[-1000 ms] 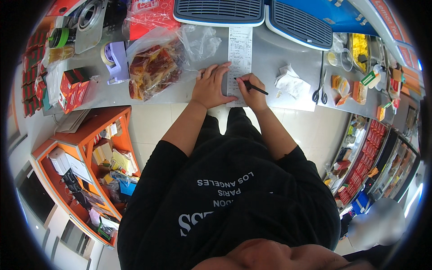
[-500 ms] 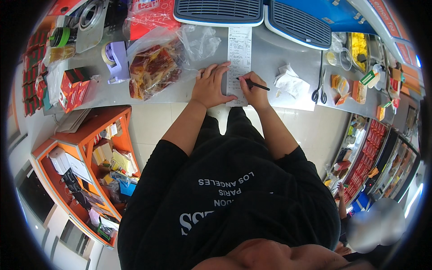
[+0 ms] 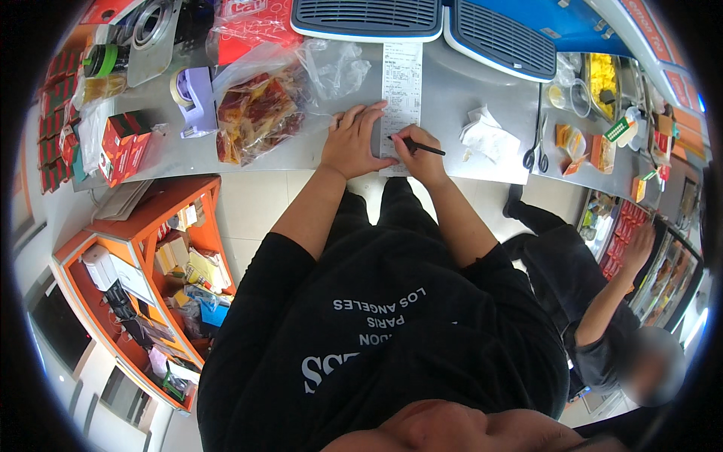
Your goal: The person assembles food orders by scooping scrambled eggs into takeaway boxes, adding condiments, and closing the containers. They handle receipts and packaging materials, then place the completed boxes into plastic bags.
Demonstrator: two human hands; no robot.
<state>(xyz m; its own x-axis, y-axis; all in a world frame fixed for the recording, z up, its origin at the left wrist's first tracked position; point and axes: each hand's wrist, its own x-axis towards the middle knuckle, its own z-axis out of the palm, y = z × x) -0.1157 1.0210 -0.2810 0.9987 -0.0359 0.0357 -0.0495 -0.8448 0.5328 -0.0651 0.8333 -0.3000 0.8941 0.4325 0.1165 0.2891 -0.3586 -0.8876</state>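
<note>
A long white printed receipt [image 3: 402, 83] lies flat on the steel counter, its lower end at the front edge. My left hand [image 3: 354, 142] rests over its left border, fingers stretched and thumb pointing right across the lower end. In my right hand [image 3: 419, 157] is a black pen [image 3: 425, 146], pinched so that its point meets the paper between both hands. To the left of my left hand sits a clear plastic bag of reddish-brown pieces [image 3: 260, 117]. Crumpled white papers [image 3: 489, 137] lie to the right of my right hand.
Two grey grated trays [image 3: 369, 16] border the counter's far side. A lilac tape dispenser [image 3: 197, 102] and red boxes [image 3: 124, 147] stand left; black scissors [image 3: 536, 151] lie right. An orange shelf unit [image 3: 143, 226] is at lower left. Another person [image 3: 580, 264] is behind me, right.
My right hand and the pen have shifted slightly left and down the receipt. The other person has come farther into view at right, one arm raised. My left hand stays in place.
</note>
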